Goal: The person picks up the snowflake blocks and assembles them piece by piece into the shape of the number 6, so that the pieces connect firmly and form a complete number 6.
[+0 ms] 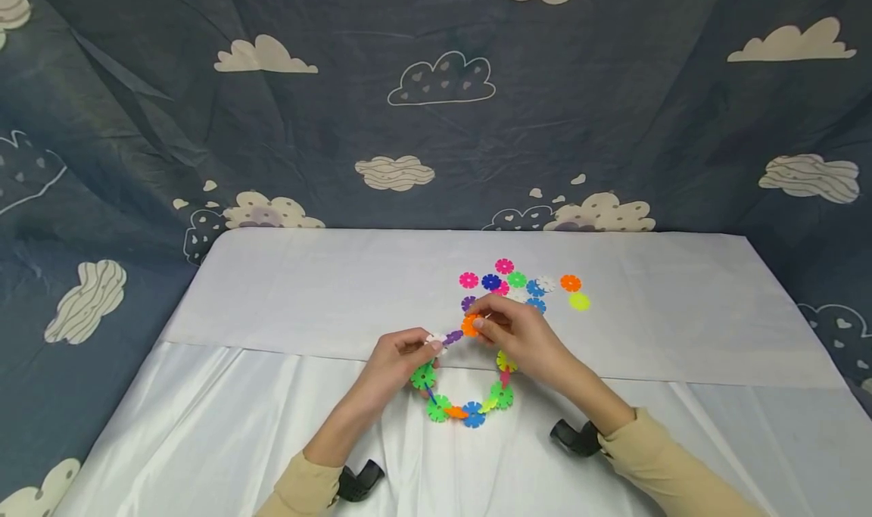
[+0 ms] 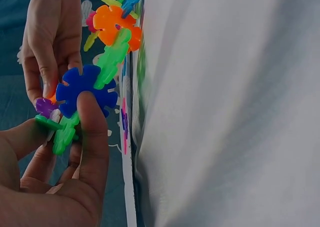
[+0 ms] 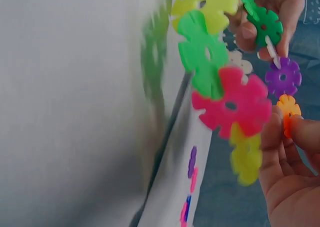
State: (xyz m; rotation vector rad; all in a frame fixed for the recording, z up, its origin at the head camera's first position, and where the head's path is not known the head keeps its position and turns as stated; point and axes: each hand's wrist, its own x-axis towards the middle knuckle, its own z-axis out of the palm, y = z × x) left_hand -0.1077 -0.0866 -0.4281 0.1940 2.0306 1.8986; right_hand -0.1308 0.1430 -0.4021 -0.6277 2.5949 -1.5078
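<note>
A chain of notched, flower-shaped plastic discs hangs in a loop between the hands, with a blue disc (image 1: 474, 415) at its bottom. My left hand (image 1: 391, 362) grips the chain's left side around a white disc (image 1: 434, 340) and green discs; a thumb lies against a dark blue disc (image 2: 75, 89) in the left wrist view. My right hand (image 1: 524, 339) pinches an orange disc (image 1: 470, 325) between thumb and fingers. That disc meets a purple disc (image 3: 283, 77) joined to the white one. The chain's other end, a yellow disc (image 3: 246, 159), hangs below the right hand.
Loose discs lie beyond the right hand, among them a pink disc (image 1: 504, 266) and a dark blue disc (image 1: 491, 281). An orange disc (image 1: 571, 283) and a yellow disc (image 1: 579, 301) sit farther right. White cloth (image 1: 272, 411) covers the table; a cloud-patterned curtain (image 1: 327, 138) surrounds it.
</note>
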